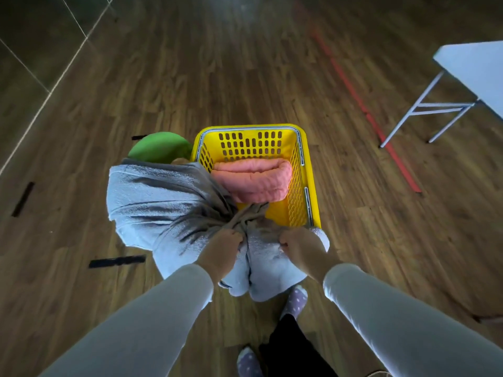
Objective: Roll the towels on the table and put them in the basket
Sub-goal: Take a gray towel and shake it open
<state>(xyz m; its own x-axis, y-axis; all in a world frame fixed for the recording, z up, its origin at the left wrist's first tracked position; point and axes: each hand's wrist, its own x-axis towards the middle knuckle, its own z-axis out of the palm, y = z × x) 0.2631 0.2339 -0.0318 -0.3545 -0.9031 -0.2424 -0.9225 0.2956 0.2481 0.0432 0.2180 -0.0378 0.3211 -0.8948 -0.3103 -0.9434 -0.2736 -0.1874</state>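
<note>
Hands: left hand (221,247) and right hand (299,247) both grasp the grey towel (163,202), lower centre.
Basket: yellow basket (310,170) holds a pink towel (253,176).

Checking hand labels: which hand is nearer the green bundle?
Left. Left hand grips the grey towel below and right of the green bundle; right hand grips it farther right.
</note>
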